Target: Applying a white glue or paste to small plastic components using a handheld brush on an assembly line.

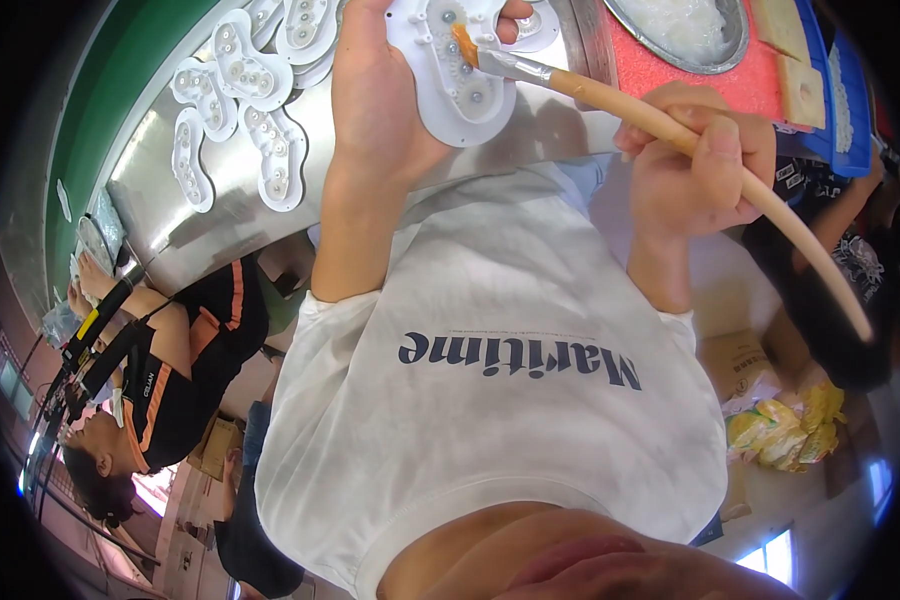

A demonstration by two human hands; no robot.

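Observation:
In the head view, my left hand (pixel 375 100) holds up a white plastic housing (pixel 480 122) with small clear gears and metal pins in its recess. My right hand (pixel 705 165) is closed around the long wooden handle of a paintbrush (pixel 610 97). The orange-brown bristles touch the inside of the housing, among the gears. To the left of my left hand, several similar white housings (pixel 245 68) with gears lie on the metal table (pixel 160 200), some overlapping.
A round metal bowl (pixel 738 52) of whitish, translucent paste sits on a red mat (pixel 642 72) at the upper right. Beyond it are yellowish blocks (pixel 802 95) and a blue tray (pixel 853 155). A co-worker (pixel 185 370) works at the left; another person (pixel 820 270) is at the right.

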